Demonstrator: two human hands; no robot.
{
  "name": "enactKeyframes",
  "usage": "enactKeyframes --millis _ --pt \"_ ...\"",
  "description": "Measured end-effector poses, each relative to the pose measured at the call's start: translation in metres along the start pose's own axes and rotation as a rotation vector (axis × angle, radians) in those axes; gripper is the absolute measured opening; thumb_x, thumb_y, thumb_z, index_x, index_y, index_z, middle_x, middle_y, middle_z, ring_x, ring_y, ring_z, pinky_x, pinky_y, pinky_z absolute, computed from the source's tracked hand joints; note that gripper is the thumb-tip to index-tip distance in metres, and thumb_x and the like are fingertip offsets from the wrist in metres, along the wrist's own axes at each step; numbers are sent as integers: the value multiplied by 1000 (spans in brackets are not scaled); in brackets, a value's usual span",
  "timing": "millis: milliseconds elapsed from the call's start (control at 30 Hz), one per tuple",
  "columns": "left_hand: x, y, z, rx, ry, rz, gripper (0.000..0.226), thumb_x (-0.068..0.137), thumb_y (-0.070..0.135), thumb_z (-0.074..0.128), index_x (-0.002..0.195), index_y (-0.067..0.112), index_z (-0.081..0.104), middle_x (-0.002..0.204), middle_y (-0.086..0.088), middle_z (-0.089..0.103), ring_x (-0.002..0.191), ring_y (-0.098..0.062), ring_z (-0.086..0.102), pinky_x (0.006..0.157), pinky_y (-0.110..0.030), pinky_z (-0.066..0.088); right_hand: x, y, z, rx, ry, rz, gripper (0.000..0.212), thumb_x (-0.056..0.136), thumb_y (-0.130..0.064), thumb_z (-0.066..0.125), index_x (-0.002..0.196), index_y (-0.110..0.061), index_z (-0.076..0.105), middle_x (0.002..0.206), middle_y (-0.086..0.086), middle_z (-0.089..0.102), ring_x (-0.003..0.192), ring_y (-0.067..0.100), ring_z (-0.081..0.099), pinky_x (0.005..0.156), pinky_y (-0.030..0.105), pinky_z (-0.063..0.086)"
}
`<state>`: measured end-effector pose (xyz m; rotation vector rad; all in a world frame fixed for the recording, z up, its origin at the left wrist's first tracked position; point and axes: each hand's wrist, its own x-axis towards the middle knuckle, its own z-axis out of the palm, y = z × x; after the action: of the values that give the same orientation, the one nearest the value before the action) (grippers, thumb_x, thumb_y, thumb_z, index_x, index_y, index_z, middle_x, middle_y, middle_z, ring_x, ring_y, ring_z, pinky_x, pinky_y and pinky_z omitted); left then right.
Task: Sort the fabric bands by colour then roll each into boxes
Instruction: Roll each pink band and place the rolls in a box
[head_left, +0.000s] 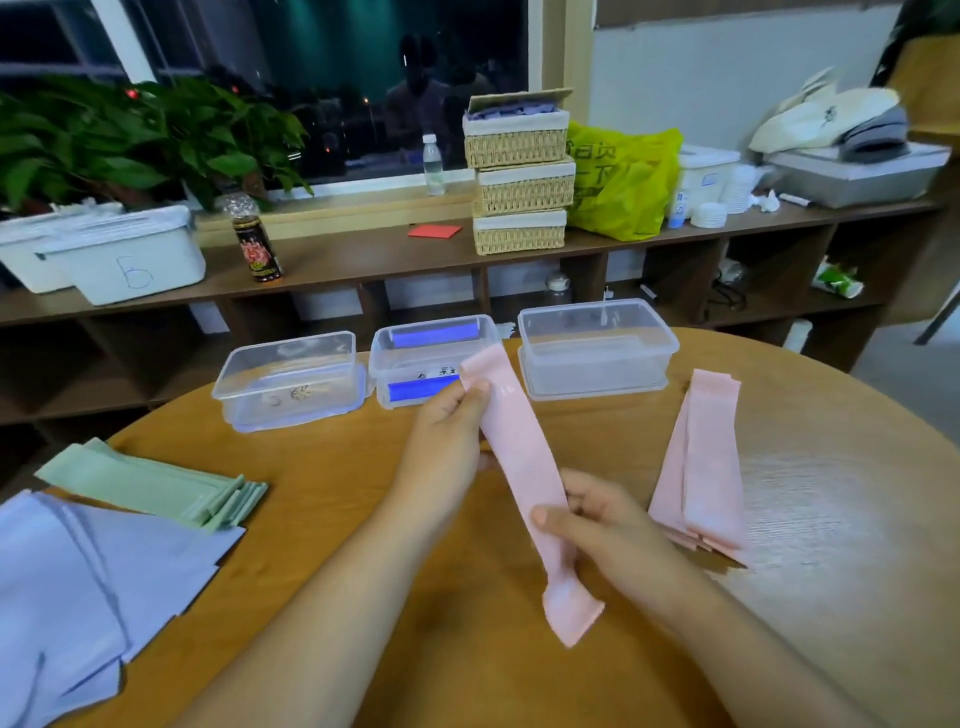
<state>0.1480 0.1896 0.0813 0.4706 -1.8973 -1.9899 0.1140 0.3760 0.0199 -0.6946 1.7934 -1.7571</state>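
We held one pink band up over the round wooden table, slanting from upper left to lower right. Our left hand pinched its top end between thumb and curled fingers, and our right hand gripped it lower down, thumb pressed on the face. Its top end crossed our view of the middle box, which held two blue rolls, one at the far wall and one at the near wall. A clear left box stood just beside it and a larger clear right box on the other side. A pile of pink bands lay flat near our right hand, apart from it. Well to the left lay a green pile, fanned at its near end, and a lavender pile touching it. The held band looked pale, flat and smooth, with its free tail hanging below the right hand. Bare wood lay between the hands and the boxes, and more toward the table's right edge, where it caught glare
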Motion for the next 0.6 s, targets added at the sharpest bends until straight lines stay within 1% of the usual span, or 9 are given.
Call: enactKeyframes --millis 100,167,233,300,367,433,467,533,600 --pt "20 -3 1 82 2 -20 24 113 29 50 102 29 70 91 8 79 92 -15 77 79 -37 66 -18 6 0 3 10 57 27 103 -15 67 127 -26 71 116 -2 79 107 17 75 90 31 58" --pt "34 -13 1 196 0 -34 24 113 29 50 96 29 68 92 6 74 89 -15 74 77 -38 64 -25 13 -1 -106 78 86 36 104 -22 67 135 -40 64 123 -16 76 112 6 72 94 27 57" --pt "48 -31 0 394 -74 -33 28 113 28 49 97 22 71 93 1 73 84 -17 70 69 -35 61 -31 21 -2 -273 159 115 42 105 -36 65 141 -52 53 127 -26 71 113 -5 68 94 21 54" --pt "61 -53 -3 673 -189 0 33 111 31 49 93 16 73 88 -5 71 78 -20 65 68 -34 51 -36 27 -1 -517 195 110 53 103 -51 61 152 -57 40 129 -30 67 110 -8 64 94 19 52" --pt "68 -68 -3 839 -236 27 32 111 32 51 90 20 71 86 -2 69 79 -19 63 70 -35 47 -41 32 2 -777 215 35 55 100 -57 57 152 -56 39 112 -26 70 94 -4 62 83 17 48" --pt "73 -76 -4 848 -209 46 22 110 33 54 103 22 72 95 7 68 87 -15 63 73 -32 48 -44 29 4 -870 226 -16 48 99 -60 55 146 -55 47 85 -24 63 82 -1 60 69 16 42" --pt "76 -79 -4 831 -184 44 20 110 35 55 117 24 70 103 10 68 94 -11 63 77 -29 50 -46 28 4 -852 216 -23 43 99 -61 55 141 -55 51 79 -23 60 79 -1 59 66 16 41" --pt "78 -87 -3 814 -100 63 37 107 39 59 142 25 60 119 9 68 110 -13 64 92 -33 54 -47 27 1 -726 170 -14 35 99 -62 57 134 -54 57 85 -24 66 80 -1 63 69 17 46" --pt "74 -97 -1 825 -14 98 48 105 43 60 150 28 51 122 7 66 117 -15 61 100 -36 54 -49 27 -3 -607 127 -2 31 101 -61 56 131 -52 60 95 -22 73 78 3 70 75 26 57"
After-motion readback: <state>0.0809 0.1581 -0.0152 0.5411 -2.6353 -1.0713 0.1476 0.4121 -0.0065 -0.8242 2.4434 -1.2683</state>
